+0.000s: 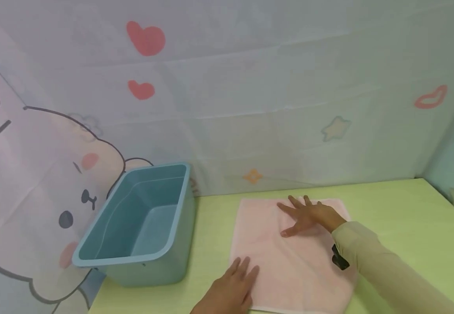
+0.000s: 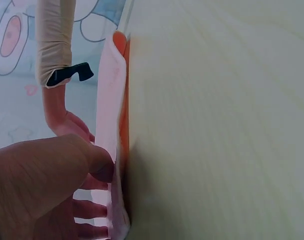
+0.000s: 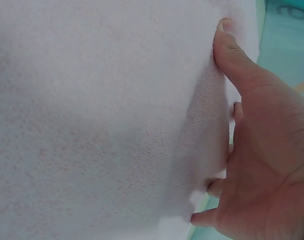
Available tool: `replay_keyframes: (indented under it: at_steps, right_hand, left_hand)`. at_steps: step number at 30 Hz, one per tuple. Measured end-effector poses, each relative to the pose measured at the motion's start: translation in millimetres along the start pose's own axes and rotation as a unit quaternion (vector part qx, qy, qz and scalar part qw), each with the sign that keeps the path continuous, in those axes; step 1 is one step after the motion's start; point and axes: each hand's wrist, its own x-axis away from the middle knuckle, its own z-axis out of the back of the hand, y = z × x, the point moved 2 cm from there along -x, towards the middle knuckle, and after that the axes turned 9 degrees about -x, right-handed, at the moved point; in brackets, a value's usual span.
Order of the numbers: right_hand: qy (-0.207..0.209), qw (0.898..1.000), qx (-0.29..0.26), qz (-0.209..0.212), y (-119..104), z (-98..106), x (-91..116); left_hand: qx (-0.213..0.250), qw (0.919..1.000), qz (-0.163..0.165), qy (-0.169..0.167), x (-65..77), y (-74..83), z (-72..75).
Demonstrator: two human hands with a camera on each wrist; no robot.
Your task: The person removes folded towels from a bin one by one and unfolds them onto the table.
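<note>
A pink towel [image 1: 289,257] lies spread out on the light green table, with small wrinkles near its middle. My right hand [image 1: 307,216] rests on its far part with fingers splayed; the right wrist view shows thumb and fingertips against the pile of the towel [image 3: 117,115]. At the near left edge, my left hand [image 1: 232,285] touches the towel with its fingers extended. In the left wrist view the thumb of the left hand [image 2: 67,170] lies along the towel's edge [image 2: 112,100], which lifts slightly from the table, showing an orange-tinted underside.
A blue-green plastic tub [image 1: 180,244] stands left of the towel, with nothing visible inside. Behind the table [image 1: 399,213] hangs a pale cloth backdrop [image 1: 250,87] printed with hearts, stars and a cartoon rabbit. A black strap piece [image 1: 340,258] sits at the right wrist.
</note>
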Motion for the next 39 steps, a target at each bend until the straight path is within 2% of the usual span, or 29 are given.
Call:
replay_keyframes:
  at_steps: [2,9,14,18,22,30,39]
  right_hand:
    - [0.002,1.0,0.0,0.005,-1,-2,-8]
    - [-0.002,1.0,-0.009,0.029,-28,4,-12]
    - [0.002,0.999,-0.007,0.033,-40,10,0]
    - [0.015,0.999,0.024,0.033,-45,10,13]
    - [0.027,0.999,0.03,0.022,-36,6,25]
    - [0.05,0.999,-0.015,0.006,1,-2,61]
    - [0.087,0.996,-0.013,0.034,37,-6,103]
  left_hand:
    - [0.006,1.0,0.007,-0.003,1.7,-2.4,-0.5]
    - [0.023,0.9991,0.032,-0.016,8.8,-15.1,2.8]
    - [0.035,0.9981,0.041,-0.028,9.1,-21.6,6.5]
    - [0.04,0.9977,0.04,-0.036,9.3,-24.2,7.0]
    - [0.044,0.9979,0.035,-0.032,10.4,-25.0,6.3]
    - [0.046,0.9983,0.025,-0.025,13.5,-25.7,5.6]
    - [0.038,0.9989,0.023,-0.018,11.5,-25.5,2.1]
